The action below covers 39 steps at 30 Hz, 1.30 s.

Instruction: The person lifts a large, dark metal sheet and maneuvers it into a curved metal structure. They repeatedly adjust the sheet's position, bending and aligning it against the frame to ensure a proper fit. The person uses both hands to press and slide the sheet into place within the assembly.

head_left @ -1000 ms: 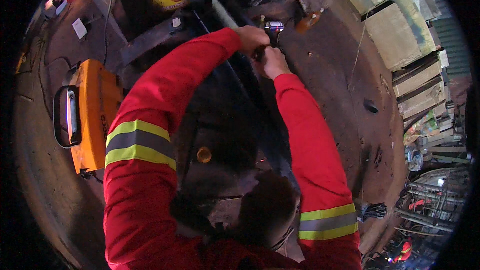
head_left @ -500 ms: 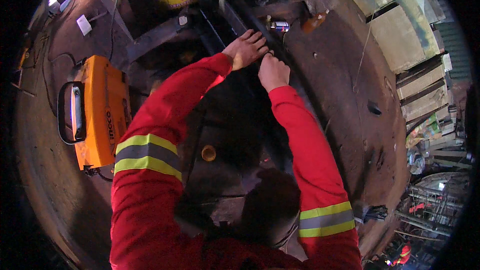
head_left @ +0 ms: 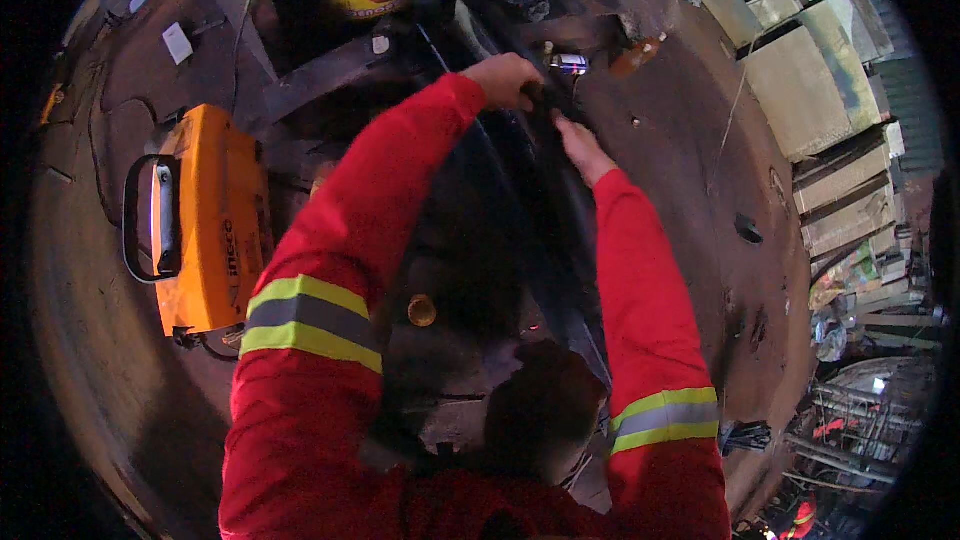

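A long dark metal beam (head_left: 520, 190) runs from the upper middle down between my arms. My left hand (head_left: 505, 78) bends over the beam's far part, its fingers curled round something dark that I cannot make out. Close beside it on the right, my right hand (head_left: 583, 146) has its fingers pressed together against the same dark area. Deep shadow hides what lies between the fingertips. Both sleeves are red with yellow and grey bands.
An orange box-shaped machine with a black handle (head_left: 212, 225) stands at the left. A yellow bucket (head_left: 372, 2) sits at the far side. Past my hands lie a small can (head_left: 570, 63) and an amber bottle (head_left: 637, 56). Boards and cardboard (head_left: 800, 90) are stacked at the right.
My left hand has gone from lying flat on the beam to curling over it. My right hand has shifted right and slightly nearer, its fist loosened into a straighter grip.
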{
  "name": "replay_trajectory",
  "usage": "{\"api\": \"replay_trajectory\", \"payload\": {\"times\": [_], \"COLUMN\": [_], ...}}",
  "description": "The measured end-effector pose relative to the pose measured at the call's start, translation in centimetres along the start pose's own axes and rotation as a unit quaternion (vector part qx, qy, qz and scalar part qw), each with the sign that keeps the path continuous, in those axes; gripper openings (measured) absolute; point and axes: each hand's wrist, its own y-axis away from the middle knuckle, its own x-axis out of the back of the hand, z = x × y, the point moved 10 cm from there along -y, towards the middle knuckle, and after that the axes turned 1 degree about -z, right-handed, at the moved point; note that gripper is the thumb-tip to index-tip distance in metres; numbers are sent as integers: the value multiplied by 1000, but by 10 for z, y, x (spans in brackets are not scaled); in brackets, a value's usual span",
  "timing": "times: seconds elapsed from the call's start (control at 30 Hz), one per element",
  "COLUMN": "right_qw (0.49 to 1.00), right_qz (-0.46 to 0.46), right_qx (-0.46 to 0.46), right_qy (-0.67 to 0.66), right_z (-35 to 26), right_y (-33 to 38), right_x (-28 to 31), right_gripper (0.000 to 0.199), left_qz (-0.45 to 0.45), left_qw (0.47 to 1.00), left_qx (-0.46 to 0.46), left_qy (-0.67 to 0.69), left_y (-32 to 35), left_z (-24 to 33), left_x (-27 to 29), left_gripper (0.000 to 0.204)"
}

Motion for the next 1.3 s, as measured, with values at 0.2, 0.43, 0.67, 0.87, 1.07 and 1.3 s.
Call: {"api": "replay_trajectory", "payload": {"times": [0.2,0.43,0.67,0.87,1.07,1.3], "right_qw": [985,948,898,903,890,916], "right_qz": [-146,-127,-86,4,99,152], "right_qx": [-88,5,76,148,191,176], "right_qy": [-20,291,425,403,401,326], "right_z": [-51,-80,-103,-112,-108,-87], "right_y": [38,21,41,58,68,84], "right_x": [-26,-24,-35,-30,-22,-11], "right_gripper": [36,27,28,28,27,28], "left_qz": [378,247,232,223,164,0], "left_qw": [859,929,936,946,976,979], "left_qx": [342,275,241,228,-19,-91], "left_qy": [-41,-37,-112,-61,-138,-184], "left_y": [97,105,116,102,48,17], "left_z": [-36,23,34,17,35,38], "left_x": [32,-23,-36,-15,12,-24], "left_gripper": [30,41,41,31,29,27]}}
